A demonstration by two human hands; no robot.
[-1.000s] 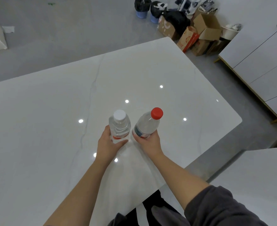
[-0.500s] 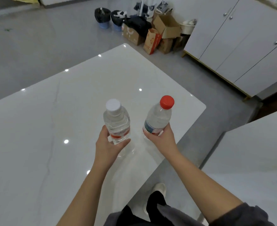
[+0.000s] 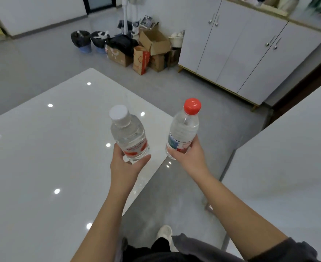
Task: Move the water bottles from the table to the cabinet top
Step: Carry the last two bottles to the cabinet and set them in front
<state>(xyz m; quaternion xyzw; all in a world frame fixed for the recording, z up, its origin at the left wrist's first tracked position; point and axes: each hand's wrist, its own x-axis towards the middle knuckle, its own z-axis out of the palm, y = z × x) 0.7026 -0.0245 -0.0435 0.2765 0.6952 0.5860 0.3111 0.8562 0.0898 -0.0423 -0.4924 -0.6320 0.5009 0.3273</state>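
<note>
- Table (image 3: 33, 167): white slab top, glossy, rounded far corner, faint grey veins; ceiling lights mirrored as small bright spots.
- Bins (image 3: 81, 39): two round ones lined with black bags, on the grey floor (image 3: 203, 103) far back.
- Left hand (image 3: 124, 167): fingers and thumb wrapped round the lower body of the white-capped bottle (image 3: 129, 137), palm under its base.
- White-capped bottle: clear ribbed plastic, squat with rounded shoulders, red-and-white label band, flat white screw cap. Held clear of the table, above its right edge, neck tilted away from the person.
- Cardboard boxes (image 3: 154, 42): brown, several, flaps open, heaped beside the cabinet's left end.
- Shoe (image 3: 164, 233): pale, on the floor between the forearms.
- Red-capped bottle (image 3: 183, 129): slimmer and taller, clear ridged plastic, blue-red-white label, red cap. In the air over bare floor, just past the table's corner, apart from the other bottle.
- Right hand (image 3: 191, 157): clamped round that bottle's lower half, fingers curled over the label; dark grey sleeve (image 3: 288, 250) pushed up the arm.
- Cabinet (image 3: 241, 50): matte white flat doors, paired metal handles, light wooden feet and trim; well apart from both bottles. Items on its top are blurred.
- Counter (image 3: 288, 157): plain white flat surface at the right.
</note>
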